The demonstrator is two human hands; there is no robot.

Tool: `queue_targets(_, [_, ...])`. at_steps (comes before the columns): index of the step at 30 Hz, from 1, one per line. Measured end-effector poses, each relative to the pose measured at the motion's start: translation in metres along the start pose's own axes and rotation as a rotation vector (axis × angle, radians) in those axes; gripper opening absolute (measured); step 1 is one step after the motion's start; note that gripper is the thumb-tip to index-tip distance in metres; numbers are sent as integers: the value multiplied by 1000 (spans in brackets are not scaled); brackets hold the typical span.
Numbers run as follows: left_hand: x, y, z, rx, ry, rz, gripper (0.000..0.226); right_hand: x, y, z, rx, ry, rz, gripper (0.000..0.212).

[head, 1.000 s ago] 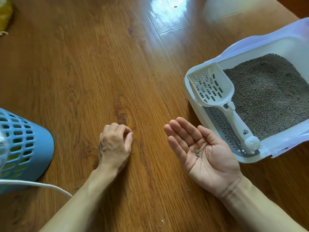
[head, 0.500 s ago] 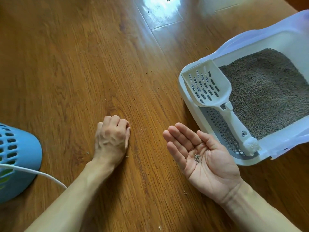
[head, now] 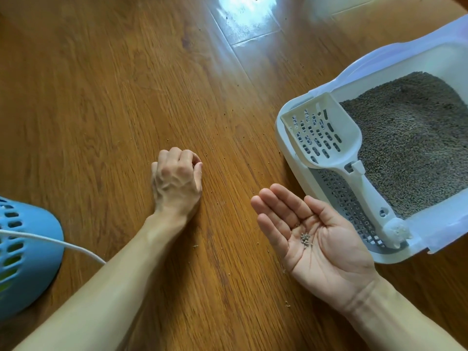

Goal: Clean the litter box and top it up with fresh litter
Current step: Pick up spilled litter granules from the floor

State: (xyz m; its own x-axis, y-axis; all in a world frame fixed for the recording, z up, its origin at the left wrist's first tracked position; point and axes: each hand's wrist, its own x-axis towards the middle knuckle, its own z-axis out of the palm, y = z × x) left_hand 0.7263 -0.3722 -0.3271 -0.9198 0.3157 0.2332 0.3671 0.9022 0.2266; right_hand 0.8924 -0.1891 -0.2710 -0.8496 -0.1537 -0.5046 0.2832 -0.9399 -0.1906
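Few grains: a small grey cluster of litter grains (head: 305,239) lies in the hollow of the right hand (head: 321,247), just beside the box corner.
Grains, handling: judged very light, hard and loose; they would roll off a tilted palm, so the palm wants to stay cupped and level until it is over the box.
Stray grains: more specks (head: 225,158) lie scattered on the floor (head: 101,97) between the hands and toward the box; each looks too small for anything but a fingertip pinch or a sweep with the hand's edge.
Right hand: palm up, fingers (head: 276,211) straight and close together, gripping nothing, only carrying the cluster.
Left hand: the left hand (head: 177,181) rests knuckles-up on the floor, fingers curled under with thumb against forefinger; whether a grain is pinched there cannot be told.
Box: the litter box (head: 286,158) sits at right, white, its bed of grey litter (head: 410,138) fairly even; likely heavy when filled, best taken by the rim with both hands.
Scoop: a white slotted scoop (head: 321,133) lies across the near corner, handle toward the right hand; stiff light plastic, to be held by the handle.
Around: a blue slotted basket (head: 25,262) at left with a white cord (head: 50,241) across it.
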Motion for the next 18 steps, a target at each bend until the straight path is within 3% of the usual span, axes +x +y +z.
queue_targets(11, [10, -2, 11, -66, -100, 1, 8, 3, -3, -8, 3, -34, 10, 53])
queue_targets(15, [16, -4, 10, 9, -35, 79, 13, 4, -4, -8, 14, -45, 18, 54])
queue_targets(18, [27, 4, 11, -80, -64, 15, 12, 4, -6, -9, 11, -42, 18, 55])
